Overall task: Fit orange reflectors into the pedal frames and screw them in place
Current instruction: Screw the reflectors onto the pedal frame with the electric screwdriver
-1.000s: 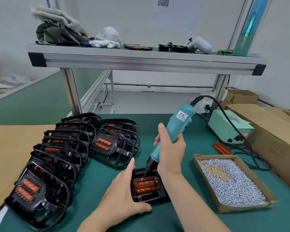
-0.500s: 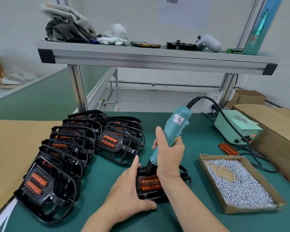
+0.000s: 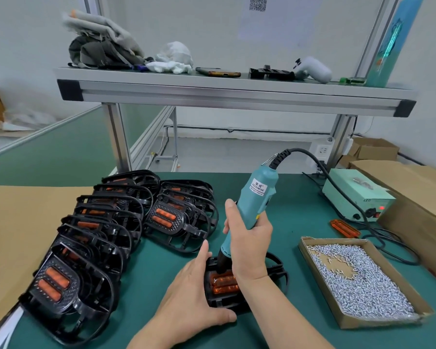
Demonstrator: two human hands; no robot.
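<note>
A black pedal frame (image 3: 275, 270) lies on the green mat in front of me with an orange reflector (image 3: 223, 284) seated in it. My left hand (image 3: 191, 295) grips the frame's left and near edge, thumb along the front. My right hand (image 3: 249, 241) holds a teal electric screwdriver (image 3: 258, 195) nearly upright, its black tip down on the reflector's far edge. The bit and any screw under it are hidden by my right hand.
Several finished pedals (image 3: 93, 238) with reflectors lean in rows at the left. A cardboard tray of screws (image 3: 358, 278) sits at the right, a loose orange reflector (image 3: 345, 227) behind it, then the power supply box (image 3: 358, 197). Cardboard boxes (image 3: 418, 197) line the right edge.
The screwdriver has tipped more upright and come down onto the reflector. My left hand stays on the frame. My head moved closer, so the view shifted.
</note>
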